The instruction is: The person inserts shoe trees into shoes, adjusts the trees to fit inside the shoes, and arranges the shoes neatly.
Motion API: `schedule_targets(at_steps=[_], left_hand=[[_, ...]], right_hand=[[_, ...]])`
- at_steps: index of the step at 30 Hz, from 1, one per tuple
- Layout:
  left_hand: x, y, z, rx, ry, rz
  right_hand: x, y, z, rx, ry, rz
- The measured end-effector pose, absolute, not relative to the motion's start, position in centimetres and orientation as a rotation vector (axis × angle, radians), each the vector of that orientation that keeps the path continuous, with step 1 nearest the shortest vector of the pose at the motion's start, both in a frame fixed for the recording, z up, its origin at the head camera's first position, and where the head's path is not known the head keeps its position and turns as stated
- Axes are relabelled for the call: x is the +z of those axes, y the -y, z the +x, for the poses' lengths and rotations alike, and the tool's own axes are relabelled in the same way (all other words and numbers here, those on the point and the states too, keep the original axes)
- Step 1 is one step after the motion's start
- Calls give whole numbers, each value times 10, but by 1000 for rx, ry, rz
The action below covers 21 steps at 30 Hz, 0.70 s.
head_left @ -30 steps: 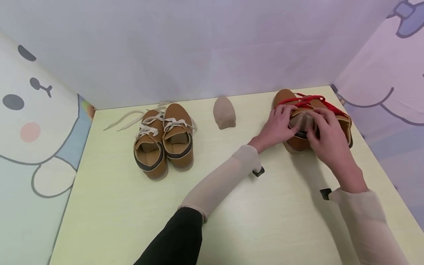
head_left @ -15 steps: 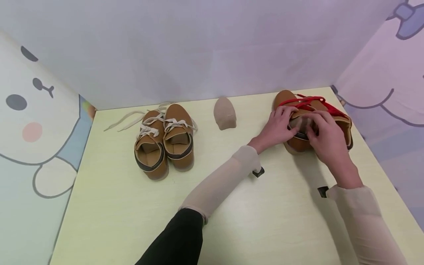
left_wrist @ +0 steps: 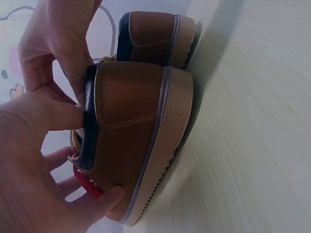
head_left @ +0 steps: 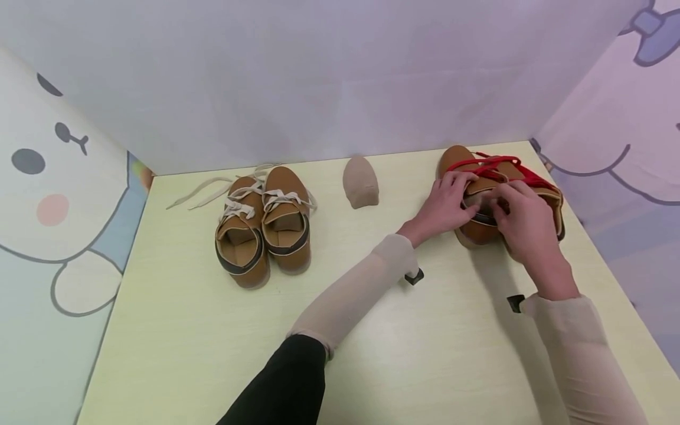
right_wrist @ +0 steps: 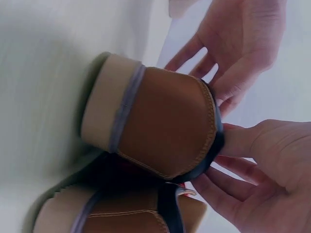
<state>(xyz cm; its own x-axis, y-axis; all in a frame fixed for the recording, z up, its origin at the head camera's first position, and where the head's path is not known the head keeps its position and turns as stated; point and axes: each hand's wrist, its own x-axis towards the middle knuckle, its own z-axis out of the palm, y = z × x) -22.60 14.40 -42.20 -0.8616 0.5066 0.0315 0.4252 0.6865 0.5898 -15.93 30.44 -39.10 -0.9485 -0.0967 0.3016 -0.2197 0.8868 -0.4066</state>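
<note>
My beige right sleeve (head_left: 589,354) and black-and-beige left sleeve (head_left: 358,289) reached in over the pale table (head_left: 223,342). Towards its far right corner my left hand (head_left: 446,200) had hold of a brown shoe (head_left: 480,232), thumb at the dark collar, fingers over the front of the opening. My right hand (head_left: 528,224) was bent over that same opening, thumb and forefinger drawn close together; whether they pinched anything I couldn't tell. The shoe stood upright, its seams stitched, and a greyish patch (head_left: 480,199) showed in its mouth, much of which my fingers covered. Its mate (head_left: 556,212) stood just beside it on the right, partly behind my right hand, with red laces (head_left: 499,158) over the fronts. Well off to the left, two brown shoes with pale laces (head_left: 272,236) stood side by side, and between the pairs lay a rounded beige piece (head_left: 361,183). Behind rose a plain pale backdrop (head_left: 319,88). From my left wrist I saw the ribbing of the cream sole (left_wrist: 177,107), which I couldn't make out from my head. My right wrist gave the heel, its curved seam clear.
</note>
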Motion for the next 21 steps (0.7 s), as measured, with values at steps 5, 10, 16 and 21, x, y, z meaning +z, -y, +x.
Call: schedule_targets(at_steps=[5,10,16,21], left_hand=[[-423,-144,-225,927,-2755,746],[-424,-145,-224,943,-2748,727],[-422,-145,-223,914,-2758,744],[-414,-141,-226,852,-2738,812]], right_hand=[[-388,-309,-165,587,2795,295],[-389,-316,-167,625,2791,271],[-391,-317,-167,690,2789,281],[-389,-317,-168,689,2773,294]])
